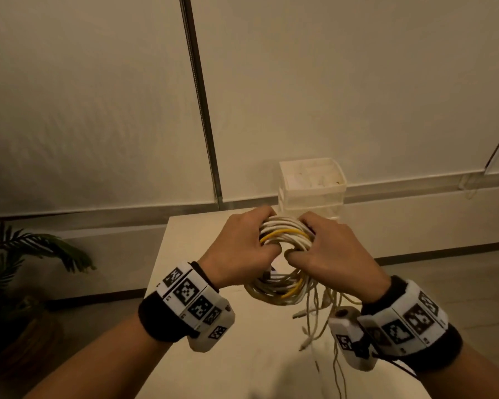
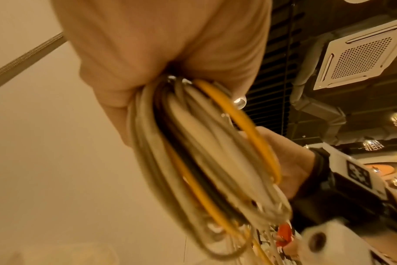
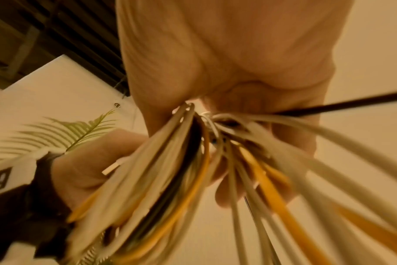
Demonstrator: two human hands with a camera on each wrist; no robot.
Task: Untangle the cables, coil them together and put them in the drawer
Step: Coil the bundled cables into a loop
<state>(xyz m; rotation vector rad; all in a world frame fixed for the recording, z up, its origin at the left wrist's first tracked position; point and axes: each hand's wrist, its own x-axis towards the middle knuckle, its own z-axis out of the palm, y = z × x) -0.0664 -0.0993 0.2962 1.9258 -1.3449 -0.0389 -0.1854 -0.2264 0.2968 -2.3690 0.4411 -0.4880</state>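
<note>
A round coil of white, grey and yellow cables (image 1: 283, 234) is held up above the white table (image 1: 213, 355). My left hand (image 1: 236, 249) grips the coil's left side, fingers curled round the strands. My right hand (image 1: 326, 249) grips its right side the same way. Loose cable ends (image 1: 320, 321) with plugs hang from the coil's lower right. The left wrist view shows the cable bundle (image 2: 204, 161) running out of my fist. In the right wrist view the cable strands (image 3: 193, 170) fan out from my grip. A translucent white drawer unit (image 1: 311, 185) stands behind the hands.
The table's far edge lies just behind the hands, with the drawer unit at its back right. A potted palm (image 1: 26, 254) stands on the floor at the left. A pale wall with a metal strip (image 1: 199, 96) rises behind.
</note>
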